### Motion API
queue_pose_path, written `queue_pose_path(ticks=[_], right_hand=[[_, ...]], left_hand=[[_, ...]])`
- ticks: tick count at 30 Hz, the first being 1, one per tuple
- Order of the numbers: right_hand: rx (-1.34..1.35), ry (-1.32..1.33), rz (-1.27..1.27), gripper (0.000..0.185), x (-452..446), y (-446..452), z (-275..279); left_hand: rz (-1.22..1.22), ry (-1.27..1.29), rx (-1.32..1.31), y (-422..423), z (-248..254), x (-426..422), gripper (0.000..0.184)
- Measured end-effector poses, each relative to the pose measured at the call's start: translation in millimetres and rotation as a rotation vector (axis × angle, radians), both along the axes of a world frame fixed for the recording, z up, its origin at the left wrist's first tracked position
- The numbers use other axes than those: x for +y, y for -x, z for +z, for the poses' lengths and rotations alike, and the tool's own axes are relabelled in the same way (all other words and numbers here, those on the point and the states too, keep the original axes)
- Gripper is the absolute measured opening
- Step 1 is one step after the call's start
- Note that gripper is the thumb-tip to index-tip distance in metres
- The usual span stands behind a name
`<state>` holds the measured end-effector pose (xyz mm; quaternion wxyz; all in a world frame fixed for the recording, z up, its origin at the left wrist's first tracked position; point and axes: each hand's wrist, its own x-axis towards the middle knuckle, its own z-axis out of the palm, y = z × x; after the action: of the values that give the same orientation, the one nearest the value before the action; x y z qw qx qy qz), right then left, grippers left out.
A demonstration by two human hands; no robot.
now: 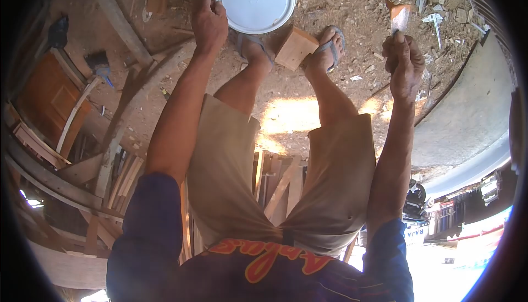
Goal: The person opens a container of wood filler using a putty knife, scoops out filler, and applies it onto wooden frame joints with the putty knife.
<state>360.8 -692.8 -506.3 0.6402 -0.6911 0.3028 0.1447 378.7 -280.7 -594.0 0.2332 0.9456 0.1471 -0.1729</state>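
Note:
My left hand (210, 26) is beside a round white bucket (256, 2) with a pale lid-like top, at the top middle of the head view. Its index finger points forward and its thumb is apart, at the bucket's rim; the other fingers are mostly hidden. On the right, my right hand (405, 62) pinches a small flared piece that looks like a putty knife (399, 18), whitish with an orange-brown far edge. Any handle is hidden inside the closed fingers. A wooden block (297, 49) lies between my sandalled feet.
Wood scraps and debris litter the dirt ground (352, 5). Curved wooden frame pieces (118, 16) and an orange-brown panel (49, 101) stand on the left. A large grey sheet (467, 115) lies on the right. Several planks (280, 184) show behind my legs.

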Motion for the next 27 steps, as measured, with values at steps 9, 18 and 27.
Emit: queue_pose_path(ticks=[9,18,27], right_hand=[[-0.01,0.007,0.038,0.031,3,1,4],[0.012,-0.053,0.011,0.038,14,-2,72],[0.034,0.271,0.315,0.052,32,29,228]], left_hand=[[-0.443,-0.096,-0.045,-4,30,-55,0.123],[-0.398,-0.25,0.283,-22,48,-65,0.132],[0.485,0.29,0.184,150,276,-61,0.08]])
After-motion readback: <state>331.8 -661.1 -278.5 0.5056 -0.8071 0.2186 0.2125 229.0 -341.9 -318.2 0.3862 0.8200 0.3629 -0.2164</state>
